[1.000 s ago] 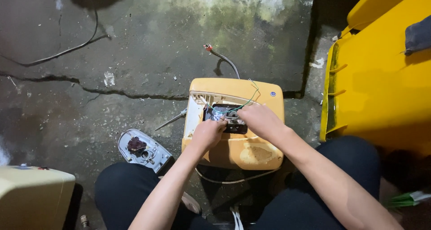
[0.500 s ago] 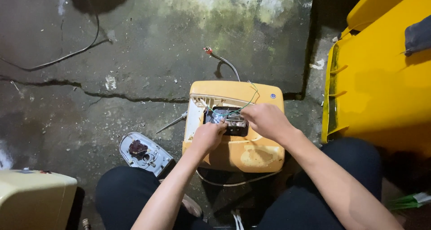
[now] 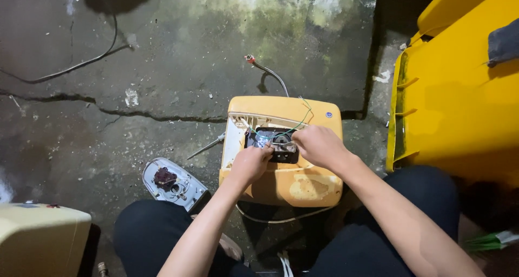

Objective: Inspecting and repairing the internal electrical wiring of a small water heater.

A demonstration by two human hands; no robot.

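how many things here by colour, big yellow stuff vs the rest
Yellow or yellowish: 3 — orange-yellow plastic casing, large yellow plastic bin, pale yellow box
Grey: 1 — grey oval cover plate
Black: 1 — black inner part
Total: 5

The yellow plastic casing lies flat on the cracked concrete floor just beside the big yellow bin, top panel open, showing a small black circuit module with thin green wires looping off it.
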